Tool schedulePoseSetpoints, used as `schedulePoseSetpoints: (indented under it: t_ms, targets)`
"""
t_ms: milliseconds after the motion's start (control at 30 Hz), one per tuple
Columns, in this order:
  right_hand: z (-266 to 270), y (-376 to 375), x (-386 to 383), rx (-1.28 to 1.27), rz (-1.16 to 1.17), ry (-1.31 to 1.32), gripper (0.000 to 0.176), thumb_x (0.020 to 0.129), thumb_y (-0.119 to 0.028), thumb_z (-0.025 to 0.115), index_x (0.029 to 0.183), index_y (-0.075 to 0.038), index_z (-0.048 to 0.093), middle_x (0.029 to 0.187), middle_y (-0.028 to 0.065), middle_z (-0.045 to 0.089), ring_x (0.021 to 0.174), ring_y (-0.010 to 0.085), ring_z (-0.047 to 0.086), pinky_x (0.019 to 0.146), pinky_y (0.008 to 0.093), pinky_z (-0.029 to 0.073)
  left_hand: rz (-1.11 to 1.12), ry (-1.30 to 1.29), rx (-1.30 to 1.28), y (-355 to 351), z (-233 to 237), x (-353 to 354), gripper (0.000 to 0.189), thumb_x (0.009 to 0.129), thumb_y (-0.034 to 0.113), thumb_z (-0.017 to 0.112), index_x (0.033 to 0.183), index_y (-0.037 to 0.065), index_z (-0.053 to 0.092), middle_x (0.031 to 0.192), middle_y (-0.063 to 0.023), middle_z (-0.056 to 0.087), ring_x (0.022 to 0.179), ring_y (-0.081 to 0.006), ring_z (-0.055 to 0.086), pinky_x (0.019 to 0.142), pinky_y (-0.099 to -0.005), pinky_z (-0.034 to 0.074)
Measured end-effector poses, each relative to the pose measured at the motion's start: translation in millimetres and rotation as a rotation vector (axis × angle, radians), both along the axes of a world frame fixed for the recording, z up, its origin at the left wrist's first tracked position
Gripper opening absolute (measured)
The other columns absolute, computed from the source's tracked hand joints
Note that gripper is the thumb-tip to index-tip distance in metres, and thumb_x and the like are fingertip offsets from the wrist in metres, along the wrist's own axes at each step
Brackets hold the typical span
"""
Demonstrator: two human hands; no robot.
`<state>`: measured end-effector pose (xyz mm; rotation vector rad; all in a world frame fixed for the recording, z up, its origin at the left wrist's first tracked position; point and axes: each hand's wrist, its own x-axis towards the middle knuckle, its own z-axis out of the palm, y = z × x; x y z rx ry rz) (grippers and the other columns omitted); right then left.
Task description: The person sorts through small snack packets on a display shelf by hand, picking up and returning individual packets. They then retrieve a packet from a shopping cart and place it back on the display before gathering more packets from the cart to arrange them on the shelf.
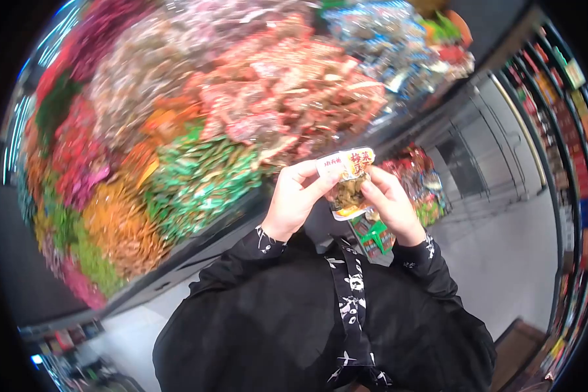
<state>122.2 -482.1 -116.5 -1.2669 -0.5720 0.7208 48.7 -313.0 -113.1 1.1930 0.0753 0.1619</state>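
Between my hands I hold a small snack packet, with a white and orange printed top and a see-through middle showing brown food. My left hand pinches its left edge with thumb and fingers. On the opposite edge, my right hand grips it the same way. The packet is held upright in front of my chest, its printed face toward me. Just past my hands is the display of heaped snack packets, the green packets lying nearest to my left hand.
A long display bin holds piles of pink-red packets, orange packets and blue-silver packets, blurred. Its dark front edge runs diagonally before me. Shelves of goods curve along the right. Grey floor lies between. More packets sit low beyond my right hand.
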Motion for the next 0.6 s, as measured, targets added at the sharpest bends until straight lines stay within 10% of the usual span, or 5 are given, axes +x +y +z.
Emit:
schedulePoseSetpoints:
  t_ms: [267,433,600]
  targets:
    - [27,126,-30,0.117,0.273,-0.012,0.030,0.093,-0.029,0.053,0.098,0.000,0.058,0.074,-0.0066,0.051,0.065,0.0012,0.038,0.056,0.0198,0.033,0.259,-0.123,-0.237,97,21,-76,0.028,0.093,0.021,0.053,0.104,-0.003,0.062,0.084,-0.0044,0.064,0.073,-0.0091,0.059,0.066,-0.0241,0.049]
    - [32,198,-46,0.175,0.508,-0.058,0.031,0.094,-0.026,0.052,0.106,0.002,0.058,0.098,0.0024,0.062,0.088,0.0058,0.053,0.077,0.0227,0.043,0.331,-0.208,-0.003,140,39,-119,0.040,0.086,0.005,0.061,0.123,-0.002,0.047,0.113,-0.0053,0.056,0.106,-0.0121,0.053,0.091,-0.0266,0.042]
    - [37,244,-70,0.183,0.361,-0.161,0.026,0.094,-0.023,0.052,0.079,-0.003,0.055,0.067,-0.0071,0.047,0.062,0.0020,0.037,0.053,0.0207,0.030,0.314,-0.233,0.061,179,45,-130,0.052,0.083,-0.001,0.062,0.129,0.000,0.038,0.120,-0.0062,0.053,0.110,-0.0128,0.051,0.093,-0.0273,0.042]
